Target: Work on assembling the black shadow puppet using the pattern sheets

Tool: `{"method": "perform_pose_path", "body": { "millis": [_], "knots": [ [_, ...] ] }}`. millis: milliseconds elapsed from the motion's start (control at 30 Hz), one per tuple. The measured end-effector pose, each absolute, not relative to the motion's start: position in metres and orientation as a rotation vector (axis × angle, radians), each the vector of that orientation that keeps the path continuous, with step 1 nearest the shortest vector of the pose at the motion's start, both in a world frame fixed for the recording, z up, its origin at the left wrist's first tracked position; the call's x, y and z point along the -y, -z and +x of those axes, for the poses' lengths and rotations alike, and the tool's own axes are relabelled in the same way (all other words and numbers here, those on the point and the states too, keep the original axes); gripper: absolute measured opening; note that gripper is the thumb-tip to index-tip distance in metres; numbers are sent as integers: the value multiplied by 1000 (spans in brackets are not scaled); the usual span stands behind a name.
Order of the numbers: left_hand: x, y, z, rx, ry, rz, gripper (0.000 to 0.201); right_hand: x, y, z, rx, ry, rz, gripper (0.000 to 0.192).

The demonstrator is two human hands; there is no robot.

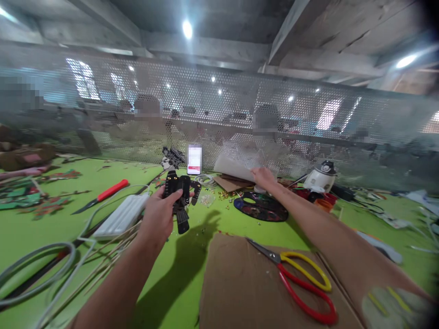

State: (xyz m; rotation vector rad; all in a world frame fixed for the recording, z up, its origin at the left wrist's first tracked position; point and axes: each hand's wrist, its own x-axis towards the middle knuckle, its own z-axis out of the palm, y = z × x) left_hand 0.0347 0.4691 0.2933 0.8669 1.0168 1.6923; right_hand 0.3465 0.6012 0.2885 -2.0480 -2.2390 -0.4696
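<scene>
A black jointed figure made of flat, strip-like pieces with small gold-coloured dots [182, 192] is held up above the bright green tabletop [87, 175], left of centre. The left hand [158, 212] pinches it, thumb pressed across its front; the fingers behind are partly hidden. The right hand [265, 178] reaches forward to the near right end of a whitish, curved sheet [231, 167], its fingers bent against the edge; whether they pinch it or only touch it, I cannot tell.

Under the sheet lie brown cardboard pieces [231, 184], with tiny gold-coloured beads [224, 195] scattered just in front. A dark oval palette with a thumb hole [262, 211] lies below the right hand. Behind the figure, a lit phone [194, 157] stands upright beside a black-and-white cutout with a face in profile [167, 161].

Nearer, scissors with one yellow and one red handle [273, 257] rest on a large brown cardboard sheet [233, 285]. To the left are a white power strip [123, 217] and a red-handled knife [111, 190]. A perforated grey panel [219, 107] runs behind the table.
</scene>
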Motion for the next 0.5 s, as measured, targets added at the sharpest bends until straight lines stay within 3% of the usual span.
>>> {"method": "perform_pose_path", "body": {
  "millis": [167,433,500],
  "knots": [
    [-470,-292,36,-1016,-1701,853,45,-576,-263,317,2379,546,-1889,25],
    [-470,-292,35,-1014,-1693,843,43,-572,-240,272,2358,703,-1806,41],
    [-470,-292,35,-1004,-1704,842,42,-581,-239,272,2339,706,-1842,36]
  ]
}}
